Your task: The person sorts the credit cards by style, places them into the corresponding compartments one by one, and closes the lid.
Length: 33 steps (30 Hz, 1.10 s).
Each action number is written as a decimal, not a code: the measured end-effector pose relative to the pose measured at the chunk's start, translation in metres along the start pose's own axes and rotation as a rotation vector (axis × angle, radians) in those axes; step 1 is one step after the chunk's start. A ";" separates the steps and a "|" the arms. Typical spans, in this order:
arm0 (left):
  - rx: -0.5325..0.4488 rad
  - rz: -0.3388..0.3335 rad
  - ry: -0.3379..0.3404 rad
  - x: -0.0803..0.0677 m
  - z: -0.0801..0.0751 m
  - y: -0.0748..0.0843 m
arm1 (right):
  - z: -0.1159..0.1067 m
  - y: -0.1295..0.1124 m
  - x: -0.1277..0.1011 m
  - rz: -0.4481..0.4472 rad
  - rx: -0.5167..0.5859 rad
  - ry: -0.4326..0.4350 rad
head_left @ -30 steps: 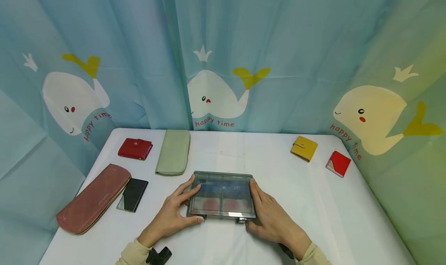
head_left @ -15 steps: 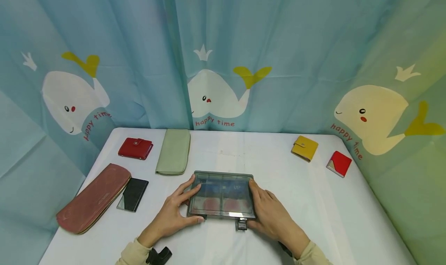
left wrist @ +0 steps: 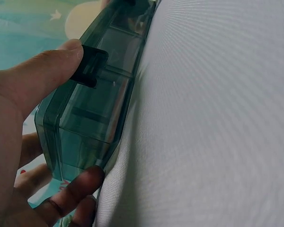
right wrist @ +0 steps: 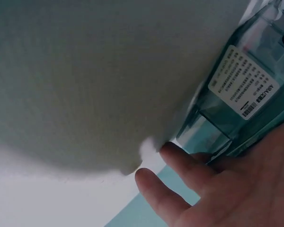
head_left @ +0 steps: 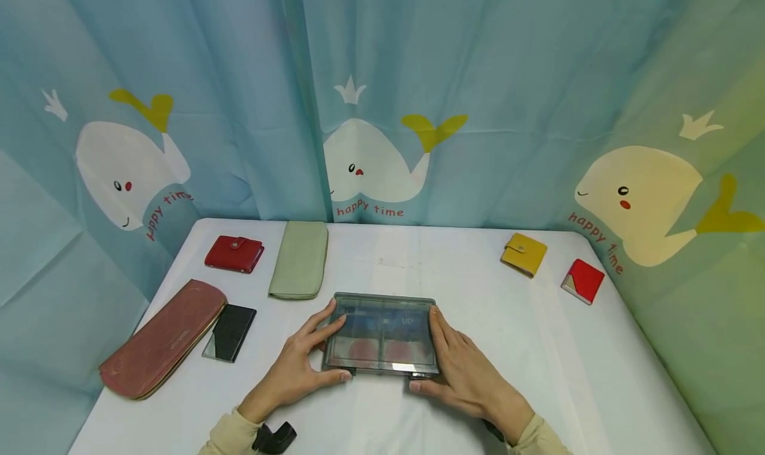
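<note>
A smoky clear plastic box with compartments lies flat on the white table near its front. My left hand grips the box's left end, fingers over the lid. In the left wrist view its thumb presses a dark latch on the box's front wall. My right hand holds the right end, with the thumb against the right front latch. The right wrist view shows the box's white barcode label and my curled fingers beside it.
At the left lie a red snap wallet, a long green wallet, a long pink pouch and a black card holder. At the back right lie a yellow wallet and a red card case. Whale-print curtains enclose the table.
The right front latch stuck out from the box half a second ago; now it lies flatter under my right thumb. The left hand and the box have stayed put.
</note>
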<state>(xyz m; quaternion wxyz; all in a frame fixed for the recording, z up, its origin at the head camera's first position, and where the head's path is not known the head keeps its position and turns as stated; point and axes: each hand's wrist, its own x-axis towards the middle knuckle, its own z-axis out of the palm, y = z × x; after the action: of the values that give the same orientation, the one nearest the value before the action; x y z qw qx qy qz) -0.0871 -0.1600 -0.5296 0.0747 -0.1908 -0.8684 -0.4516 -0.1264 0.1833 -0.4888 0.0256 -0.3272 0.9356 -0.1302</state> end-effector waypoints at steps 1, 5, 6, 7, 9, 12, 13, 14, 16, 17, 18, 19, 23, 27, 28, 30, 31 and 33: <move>-0.003 -0.001 0.001 0.000 0.000 0.000 | 0.000 0.000 0.000 0.002 0.007 -0.002; -0.030 0.001 0.006 0.001 0.001 0.000 | -0.001 0.000 -0.001 0.012 0.035 -0.026; -0.037 0.002 0.008 0.001 0.001 0.000 | -0.001 0.000 -0.001 0.015 0.041 -0.032; -0.044 0.002 0.009 0.001 0.002 0.000 | -0.001 0.000 -0.002 0.018 0.047 -0.038; -0.055 0.001 0.011 0.000 0.002 0.000 | -0.001 -0.002 -0.002 0.026 0.064 -0.047; -0.064 -0.002 0.014 0.000 0.002 0.001 | -0.001 -0.003 -0.003 0.033 0.088 -0.053; -0.066 -0.003 0.015 0.000 0.003 0.001 | -0.001 -0.003 -0.003 0.035 0.092 -0.054; -0.068 -0.002 0.016 0.000 0.003 0.001 | 0.000 -0.003 -0.003 0.037 0.094 -0.054; -0.072 -0.003 0.017 -0.001 0.002 0.001 | 0.000 -0.003 -0.003 0.035 0.100 -0.051; -0.075 -0.004 0.017 -0.001 0.002 0.000 | 0.001 -0.003 -0.003 0.034 0.102 -0.048; -0.077 -0.007 0.017 -0.001 0.002 0.000 | 0.001 -0.003 -0.003 0.032 0.101 -0.044; -0.079 -0.009 0.016 -0.001 0.002 0.000 | 0.002 -0.003 -0.003 0.030 0.101 -0.040; -0.081 -0.015 0.013 -0.001 0.002 0.001 | 0.003 -0.002 -0.003 0.023 0.106 -0.026; -0.074 -0.023 0.015 -0.001 0.001 0.001 | 0.003 -0.001 -0.002 0.017 0.112 -0.024; -0.074 -0.025 0.016 0.000 0.001 0.002 | 0.003 -0.001 -0.002 0.016 0.111 -0.023; -0.073 -0.028 0.021 0.000 0.001 0.002 | 0.003 -0.001 -0.001 0.013 0.107 -0.017; -0.072 -0.028 0.022 0.000 0.001 0.002 | 0.002 -0.001 -0.001 0.013 0.107 -0.015; -0.067 -0.023 0.022 0.000 0.001 0.002 | 0.002 -0.001 0.000 0.014 0.104 -0.013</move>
<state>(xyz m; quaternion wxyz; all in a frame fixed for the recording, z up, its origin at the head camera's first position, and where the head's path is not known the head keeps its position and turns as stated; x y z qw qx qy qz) -0.0863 -0.1582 -0.5291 0.0728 -0.1784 -0.8539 -0.4834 -0.1255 0.1826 -0.4906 0.0498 -0.3196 0.9297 -0.1765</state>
